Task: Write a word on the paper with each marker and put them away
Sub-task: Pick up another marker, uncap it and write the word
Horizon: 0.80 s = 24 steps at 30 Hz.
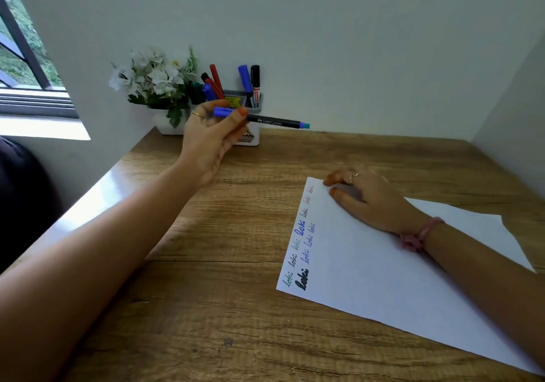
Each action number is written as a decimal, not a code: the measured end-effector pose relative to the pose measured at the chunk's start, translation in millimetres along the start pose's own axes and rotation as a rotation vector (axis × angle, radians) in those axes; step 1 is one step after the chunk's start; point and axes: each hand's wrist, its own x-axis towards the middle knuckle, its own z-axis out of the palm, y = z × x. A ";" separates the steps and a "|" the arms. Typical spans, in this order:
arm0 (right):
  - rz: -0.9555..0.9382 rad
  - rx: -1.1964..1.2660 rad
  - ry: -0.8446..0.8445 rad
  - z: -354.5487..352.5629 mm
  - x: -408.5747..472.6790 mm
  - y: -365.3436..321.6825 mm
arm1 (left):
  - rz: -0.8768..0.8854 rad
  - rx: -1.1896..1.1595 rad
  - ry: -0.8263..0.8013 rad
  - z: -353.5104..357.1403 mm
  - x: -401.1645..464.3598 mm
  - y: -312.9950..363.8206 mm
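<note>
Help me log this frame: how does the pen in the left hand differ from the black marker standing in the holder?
The pen is slim with a blue cap; the black marker is thicker with a black cap. The pen lies nearly level in the air, pinched by the left hand; the black marker stands upright in the holder, untouched. Both are capped.

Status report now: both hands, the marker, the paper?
Left hand holds capped marker near holder. Right hand flat on paper. Nothing blocking.
</note>
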 end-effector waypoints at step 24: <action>-0.003 0.032 0.026 0.4 2.2 2.5 | 0.507 1.007 0.208 40.0 114.1 19.3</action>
